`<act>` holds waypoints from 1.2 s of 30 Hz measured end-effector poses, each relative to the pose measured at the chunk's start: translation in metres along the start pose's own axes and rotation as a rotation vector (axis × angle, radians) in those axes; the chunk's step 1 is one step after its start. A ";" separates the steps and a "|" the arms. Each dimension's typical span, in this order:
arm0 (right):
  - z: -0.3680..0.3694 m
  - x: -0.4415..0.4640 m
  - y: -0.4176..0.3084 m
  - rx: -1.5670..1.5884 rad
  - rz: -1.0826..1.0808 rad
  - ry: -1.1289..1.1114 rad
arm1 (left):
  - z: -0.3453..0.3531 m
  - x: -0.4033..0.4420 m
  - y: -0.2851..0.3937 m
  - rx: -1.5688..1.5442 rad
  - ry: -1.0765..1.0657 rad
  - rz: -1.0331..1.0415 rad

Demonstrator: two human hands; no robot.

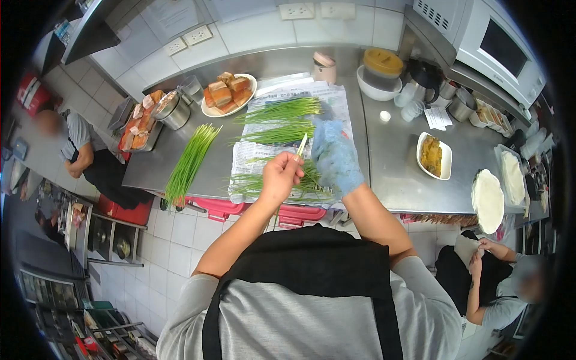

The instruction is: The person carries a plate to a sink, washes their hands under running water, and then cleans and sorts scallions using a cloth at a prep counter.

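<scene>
My bare left hand point(281, 179) is closed in a pinch over the newspaper. From its fingertips a slim pale stalk end point(302, 146) points up, and a thin green strand hangs below the hand, apparently a chive stalk. Just to the right is my right hand point(337, 157) in a loose blue plastic glove; its fingers are hard to make out. Under and around both hands, long green chives point(282, 114) lie in bunches across the newspaper point(342, 102). Thinner, looser chives point(246, 185) lie nearest the counter edge. Left of the paper is another bunch of chives point(192, 162) on the bare metal.
A plate of meat chunks point(229, 94), a steel pot point(172, 111) and a meat tray point(143, 126) stand at the left. At the right are a dish of yellow-brown food point(433, 157) and a white bowl point(375, 84). One person stands left, another works at lower right.
</scene>
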State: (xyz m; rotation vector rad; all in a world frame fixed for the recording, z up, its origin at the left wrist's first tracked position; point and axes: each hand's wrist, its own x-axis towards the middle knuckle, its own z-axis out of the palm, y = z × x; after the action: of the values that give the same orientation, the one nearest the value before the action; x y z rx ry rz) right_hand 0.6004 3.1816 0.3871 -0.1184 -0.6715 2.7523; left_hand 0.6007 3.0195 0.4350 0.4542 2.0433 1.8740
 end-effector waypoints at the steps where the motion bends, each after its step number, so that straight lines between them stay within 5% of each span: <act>1: -0.005 0.001 0.001 -0.044 -0.011 -0.049 | 0.001 0.002 0.002 -0.021 0.007 0.009; 7: 0.037 -0.036 0.013 -0.187 0.037 0.174 | 0.009 0.016 0.003 -0.032 -0.010 0.070; 18: 0.042 -0.043 0.009 -0.087 0.095 0.060 | 0.013 0.011 0.003 0.033 -0.026 0.012; 21: 0.043 -0.042 0.012 -0.144 -0.027 0.157 | 0.005 0.018 -0.002 0.413 0.132 0.350; 24: 0.054 -0.045 0.007 -0.217 -0.034 0.204 | -0.001 0.030 0.026 0.488 0.207 0.403; 28: 0.056 -0.042 0.011 -0.268 -0.032 0.135 | -0.009 0.068 0.030 0.039 -0.116 0.097; 36: 0.072 -0.049 0.004 -0.357 0.051 0.026 | -0.029 0.096 0.077 -0.025 -0.108 0.019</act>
State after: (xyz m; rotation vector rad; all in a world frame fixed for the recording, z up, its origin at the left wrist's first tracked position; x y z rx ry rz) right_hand 0.6354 3.1314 0.4493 -0.2515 -1.1606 2.6441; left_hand 0.5025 3.0425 0.5119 0.5574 1.9503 1.8413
